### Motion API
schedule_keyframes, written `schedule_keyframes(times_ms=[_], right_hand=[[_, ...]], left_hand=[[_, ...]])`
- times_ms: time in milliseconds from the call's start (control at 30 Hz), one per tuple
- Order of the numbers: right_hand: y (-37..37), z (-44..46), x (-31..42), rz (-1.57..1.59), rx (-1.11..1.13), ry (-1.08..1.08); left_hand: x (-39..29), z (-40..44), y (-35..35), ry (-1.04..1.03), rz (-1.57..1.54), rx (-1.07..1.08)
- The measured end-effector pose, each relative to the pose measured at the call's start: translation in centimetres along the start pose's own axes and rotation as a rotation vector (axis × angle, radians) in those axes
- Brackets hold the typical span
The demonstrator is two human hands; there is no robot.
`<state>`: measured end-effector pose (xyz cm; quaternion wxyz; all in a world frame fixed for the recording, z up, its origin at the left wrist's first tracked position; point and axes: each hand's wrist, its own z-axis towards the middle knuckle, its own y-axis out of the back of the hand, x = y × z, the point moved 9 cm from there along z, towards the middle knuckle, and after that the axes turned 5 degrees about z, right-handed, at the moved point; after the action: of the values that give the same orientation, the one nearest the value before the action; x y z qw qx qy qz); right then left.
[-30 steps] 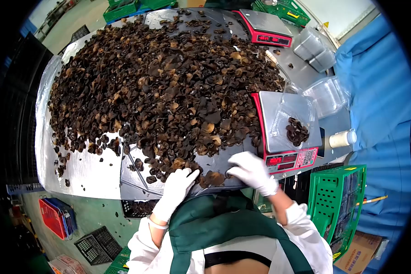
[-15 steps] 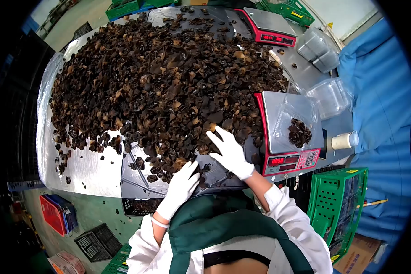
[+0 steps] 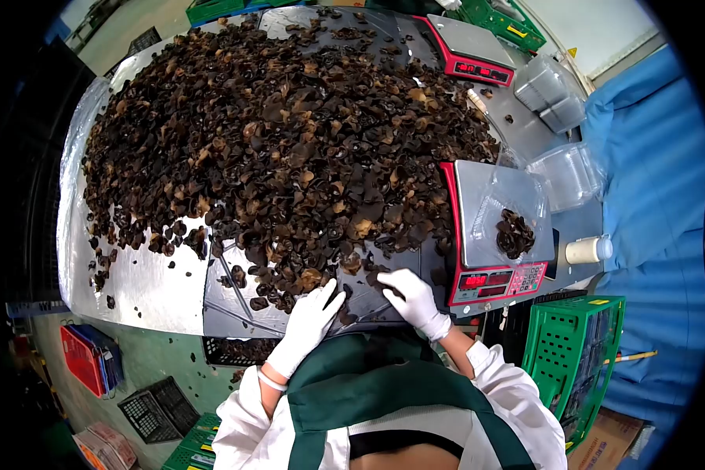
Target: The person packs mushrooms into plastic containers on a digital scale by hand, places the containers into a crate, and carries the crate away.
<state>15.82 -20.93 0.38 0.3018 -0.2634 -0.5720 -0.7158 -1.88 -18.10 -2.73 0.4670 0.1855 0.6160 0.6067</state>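
A big heap of dark brown fungus pieces covers much of the table. White gloves cover both hands. My left hand rests at the heap's front edge, fingers pointing forward and extended, holding nothing visible. Right of it, my right hand has its fingers bent together at a dark fungus piece near the front edge. Beyond my right hand, a red scale carries a clear plastic tray with a small portion of fungus in it.
A second red scale stands at the back right, near stacked clear trays. More clear trays and a white bottle lie along the right edge. Green crates stand below right, and a black crate is on the floor.
My right hand first reached forward to the heap with spread fingers, then drew back toward the front edge with a dark piece at its fingertips. My left hand stayed nearly in place.
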Motion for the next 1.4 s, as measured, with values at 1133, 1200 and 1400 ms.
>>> schedule_keyframes(times_ms=[1133,1200,1400], right_hand=[[-1.5,-1.9,-3.1,-0.051,0.080,-0.132],[-0.7,-1.7,-4.7,0.274,0.017,-0.228],[1.4,-3.7,-7.0,0.674,0.048,-0.627]], left_hand=[[7.8,-4.3,0.0,0.834,-1.215,-0.414],[8.3,-5.0,-0.3,0.985,-1.564,-0.461],[8.2,-5.5,-0.4,0.931,-1.984,-0.523]])
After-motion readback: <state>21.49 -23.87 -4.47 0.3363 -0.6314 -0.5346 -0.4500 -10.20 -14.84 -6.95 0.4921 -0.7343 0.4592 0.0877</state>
